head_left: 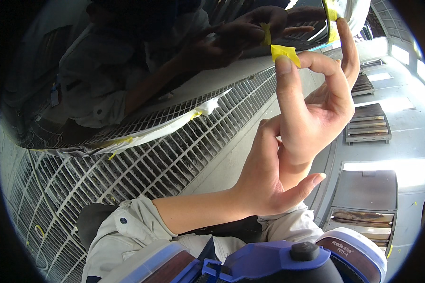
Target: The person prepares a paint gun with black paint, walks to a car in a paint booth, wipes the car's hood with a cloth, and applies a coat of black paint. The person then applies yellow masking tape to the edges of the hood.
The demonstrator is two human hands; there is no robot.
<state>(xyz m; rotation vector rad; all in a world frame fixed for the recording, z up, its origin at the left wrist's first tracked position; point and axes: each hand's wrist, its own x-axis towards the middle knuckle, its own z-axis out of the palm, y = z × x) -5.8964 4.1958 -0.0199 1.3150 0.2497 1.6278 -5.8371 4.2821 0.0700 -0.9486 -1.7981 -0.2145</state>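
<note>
In front of a glossy black curved panel, my right hand pinches a small piece of yellow tape between thumb and index finger. Its other fingers stretch upward, one tip close to yellow masking tape along the panel's far right edge. My left hand lies across my right wrist with its fingers curled round it and its thumb sticking out to the right. Some of the left fingers are hidden behind the wrist. The panel mirrors my hands and the tape piece.
White masking sheet with bits of yellow tape runs along the panel's lower edge. Below lies a metal floor grating. Slatted vent panels line the pale wall at right. A blue respirator shows at the bottom edge.
</note>
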